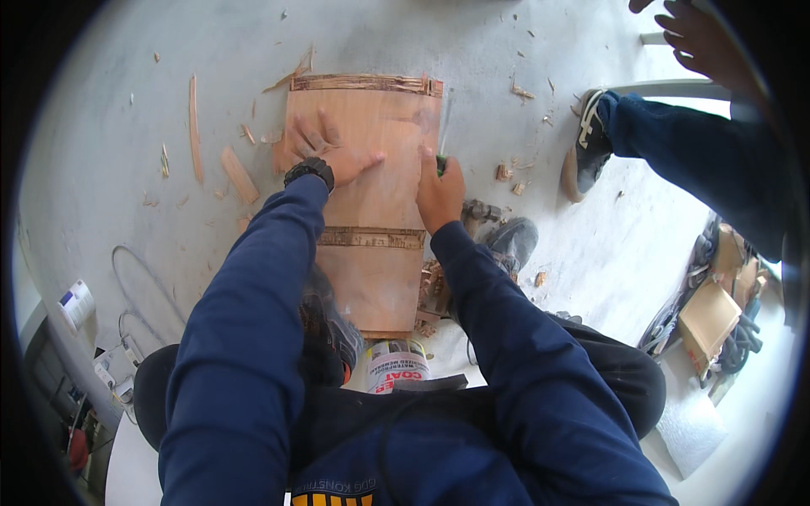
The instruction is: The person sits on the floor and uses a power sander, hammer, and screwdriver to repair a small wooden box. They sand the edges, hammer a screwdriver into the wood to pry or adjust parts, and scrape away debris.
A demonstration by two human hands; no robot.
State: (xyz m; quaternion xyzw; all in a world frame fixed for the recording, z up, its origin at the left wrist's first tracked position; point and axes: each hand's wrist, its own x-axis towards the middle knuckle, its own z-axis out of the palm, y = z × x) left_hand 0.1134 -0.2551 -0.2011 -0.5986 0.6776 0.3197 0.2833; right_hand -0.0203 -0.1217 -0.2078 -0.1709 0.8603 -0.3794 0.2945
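A plywood board (375, 282) with two dark, chipped strips across it lies between my legs, its near end above a white printed bucket (384, 363). My left hand (325, 148) rests on the board's upper part, fingers spread, wearing a black watch (310, 170). At the board's right edge my right hand (440, 190) is closed round a green object (442, 164), perhaps a tool handle, mostly hidden by the fingers. A metal tool (479, 211), too unclear to name, lies just right of that hand, beside my shoe (515, 240).
Wood strips (238, 173) and chips are scattered about the floor (152, 219). At the left are a white container (76, 305) and cables with a power strip (118, 367). Another person's leg and shoe (588, 148) are at upper right, above a pile of cardboard and tools (707, 325).
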